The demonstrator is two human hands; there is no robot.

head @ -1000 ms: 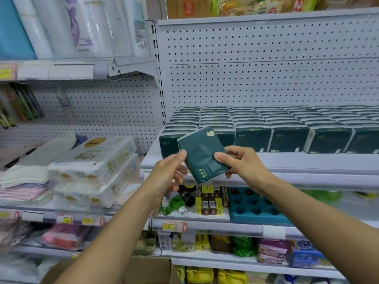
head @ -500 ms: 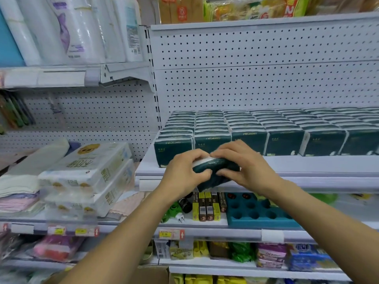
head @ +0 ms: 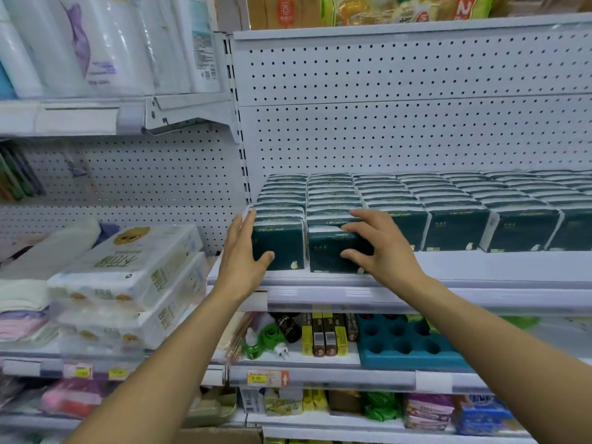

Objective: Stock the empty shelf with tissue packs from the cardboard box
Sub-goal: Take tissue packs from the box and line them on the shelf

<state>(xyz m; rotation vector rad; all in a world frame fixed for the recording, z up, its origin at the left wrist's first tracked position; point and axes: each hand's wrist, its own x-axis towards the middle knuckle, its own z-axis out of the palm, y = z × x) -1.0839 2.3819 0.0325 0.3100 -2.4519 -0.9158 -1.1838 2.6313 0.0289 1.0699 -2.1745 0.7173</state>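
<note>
Dark green tissue packs (head: 458,229) stand in rows on the white shelf (head: 480,267). My right hand (head: 381,248) holds the front pack of the second row (head: 323,251), fingers over its top and thumb low on its front face. My left hand (head: 243,254) lies flat against the left side of the leftmost front pack (head: 282,248), fingers straight and thumb touching its front. Only a brown edge of the cardboard box (head: 221,435) shows at the bottom of the view.
White wrapped tissue bundles (head: 128,283) are stacked on the lower shelf to the left. Below the green packs sit small bottles, yellow boxes (head: 323,334) and a blue tray (head: 407,344). Paper rolls (head: 105,43) fill the upper left shelf. Pegboard backs the shelves.
The pack that both hands held in front of the shelf now stands at the front of the second row. My left hand has moved to the side of the leftmost pack.
</note>
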